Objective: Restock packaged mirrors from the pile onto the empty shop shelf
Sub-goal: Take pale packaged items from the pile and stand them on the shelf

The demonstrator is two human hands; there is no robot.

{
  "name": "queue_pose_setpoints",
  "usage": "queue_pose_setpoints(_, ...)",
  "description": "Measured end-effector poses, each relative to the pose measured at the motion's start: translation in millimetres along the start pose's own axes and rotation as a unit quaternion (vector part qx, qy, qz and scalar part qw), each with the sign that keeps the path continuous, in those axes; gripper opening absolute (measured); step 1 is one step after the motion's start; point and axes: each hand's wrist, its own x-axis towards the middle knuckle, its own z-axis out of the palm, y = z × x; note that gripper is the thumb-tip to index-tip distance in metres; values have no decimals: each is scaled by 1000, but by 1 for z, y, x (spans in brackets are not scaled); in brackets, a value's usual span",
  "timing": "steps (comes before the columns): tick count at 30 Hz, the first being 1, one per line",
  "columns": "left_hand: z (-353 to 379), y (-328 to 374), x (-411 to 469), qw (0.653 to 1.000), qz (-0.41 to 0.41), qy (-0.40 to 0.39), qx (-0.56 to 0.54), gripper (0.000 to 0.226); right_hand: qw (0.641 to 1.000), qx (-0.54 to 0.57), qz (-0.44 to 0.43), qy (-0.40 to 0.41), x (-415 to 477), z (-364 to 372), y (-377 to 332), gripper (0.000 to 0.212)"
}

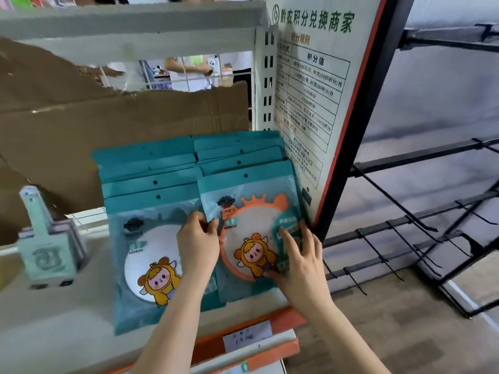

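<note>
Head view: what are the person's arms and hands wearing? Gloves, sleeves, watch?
Nothing visible. The left hand and right hand are ungloved, with no rings on the fingers that show. Both forearms are bare to the bottom frame edge: no sleeves, watch or bracelet in view.

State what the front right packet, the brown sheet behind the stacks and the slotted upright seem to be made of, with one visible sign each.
The packet looks like glossy plastic film: it shines and has a see-through window. The brown sheet looks like matt cardboard: ragged torn top edge, creases. The upright is likely white-painted metal: smooth, with crisp punched slots.
</note>
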Motion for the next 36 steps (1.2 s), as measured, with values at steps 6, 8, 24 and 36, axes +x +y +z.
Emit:
queue_pose_setpoints(6, 3, 1, 9, 1000, 26, 1, 10, 16, 999, -31, -7, 12, 9, 1, 0, 99)
queue_pose_setpoints(8, 5, 1, 15, 998, 49, 2, 30, 15, 999, -32, -8, 19, 13, 1, -1, 101)
queue_pose_setpoints(24, -16, -16, -25, 974, 104, 19, 200, 37, 999, 24, -22, 16, -9, -6, -9, 91)
queue_pose_setpoints(36, -108, -53, -55, 919, 47, -16, 390, 58, 980, 22, -162, -109, 4, -10, -110, 46)
